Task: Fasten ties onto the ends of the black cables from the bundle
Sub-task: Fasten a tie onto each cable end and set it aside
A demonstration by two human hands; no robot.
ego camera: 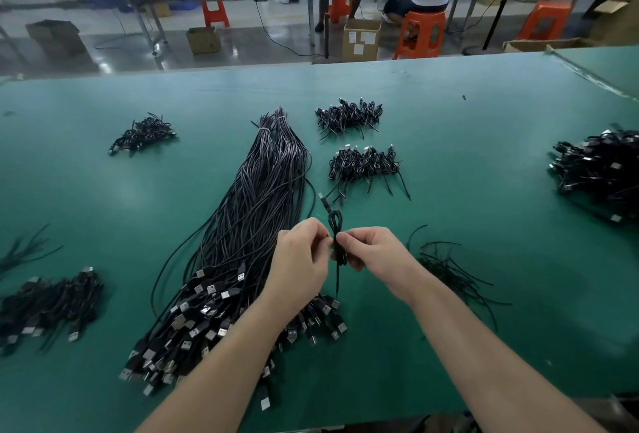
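Black cable (pixel 337 230), folded into a small hank, sits upright between both hands above the green table (pixel 484 142), just right of the big bundle (pixel 249 211). Left hand (pixel 299 256) pinches it at the waist from the left, fingers curled in; right hand (pixel 373 249) pinches the same spot from the right, thumb and forefinger tight on the strands. Looks like the tie-twisting step: hank already folded, tie going on at the pinch point, but the tie itself is too thin and dark to make out against the cable. Loop end of the hank stands up above the fingers, a connector poking out top-left of it; a loose tail hangs down below the hands toward the bundle's USB plugs (pixel 193 339). Next move probably needs a few firm twists at the waist with the strands held tight so the loops don't spring open, then the hank goes to a finished pile. Outward: loose ties (pixel 449 270) lie just right of the right wrist, within easy reach. Finished hanks in piles (pixel 363 164) beyond the hands, more at far right (pixel 601 169) and on the left (pixel 141 135). Bundle is still thick, so plenty of cables left.
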